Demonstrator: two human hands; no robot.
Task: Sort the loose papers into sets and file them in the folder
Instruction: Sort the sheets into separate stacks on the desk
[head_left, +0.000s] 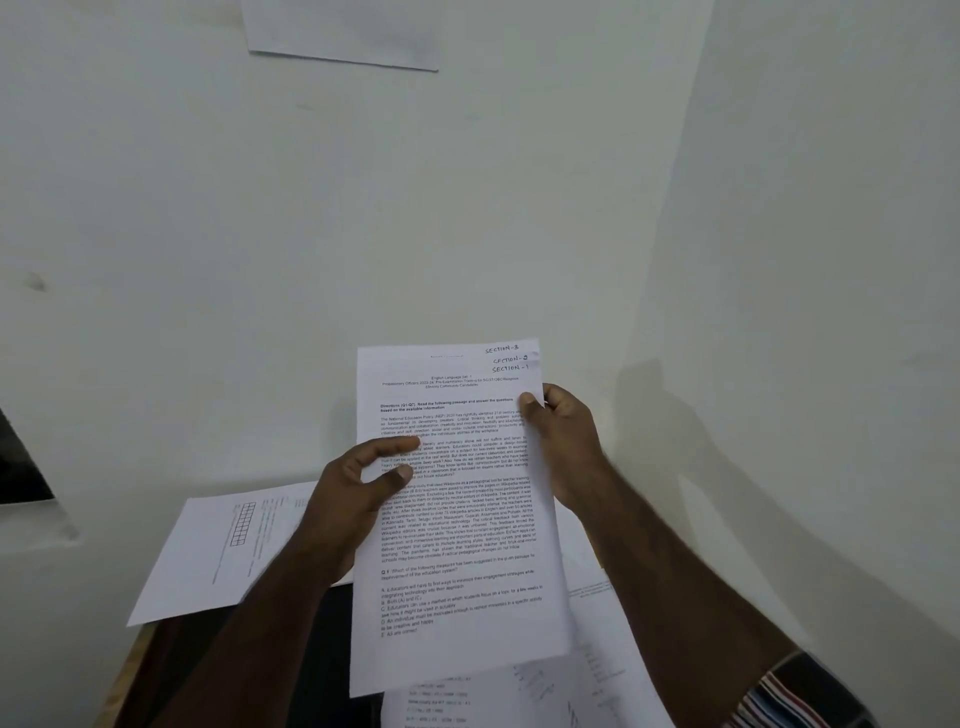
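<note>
While held, papers between grips.

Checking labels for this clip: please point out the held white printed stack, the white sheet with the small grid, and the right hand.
held white printed stack (462, 525): head view, middle of top page.
white sheet with the small grid (218, 551): head view, its bare centre.
right hand (563, 441): head view, back of hand.

both hands raised, left hand and right hand each pinching with thumb forward.
</note>
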